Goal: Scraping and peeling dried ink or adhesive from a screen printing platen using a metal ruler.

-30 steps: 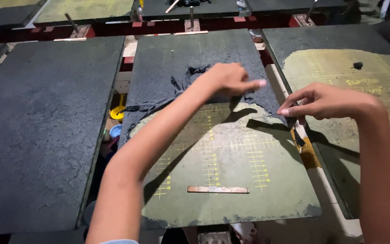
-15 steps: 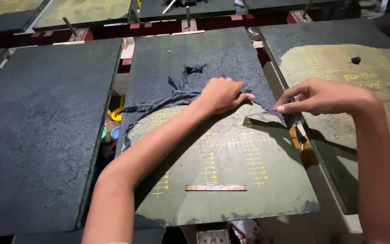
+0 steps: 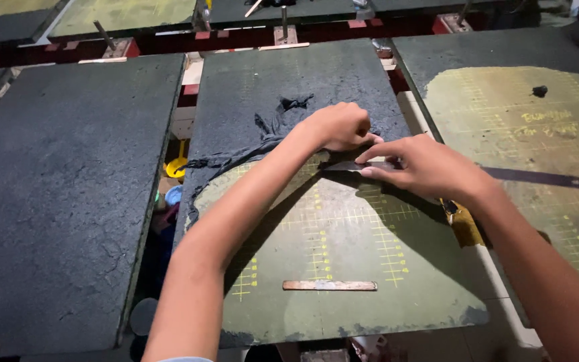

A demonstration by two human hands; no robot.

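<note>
A green gridded board (image 3: 343,248) lies in front of me, its far half covered by a dark rough film (image 3: 316,74). The film is peeled back in a curved, wrinkled edge across the board's middle. My left hand (image 3: 336,126) is fisted on the bunched film at that edge. Just to its right, my right hand (image 3: 423,169) pinches a thin loose flap of the same film between thumb and fingers, close to the left hand's knuckles.
A thin wooden strip (image 3: 330,285) lies near the board's front. A fully dark-coated board (image 3: 61,188) sits to the left, and a partly stripped green board (image 3: 524,127) with a small dark scrap (image 3: 539,90) to the right. A yellow object (image 3: 177,166) shows in the gap.
My right hand has moved left and down to meet the left hand at the film's edge. The left hand has closed into a fist on the film.
</note>
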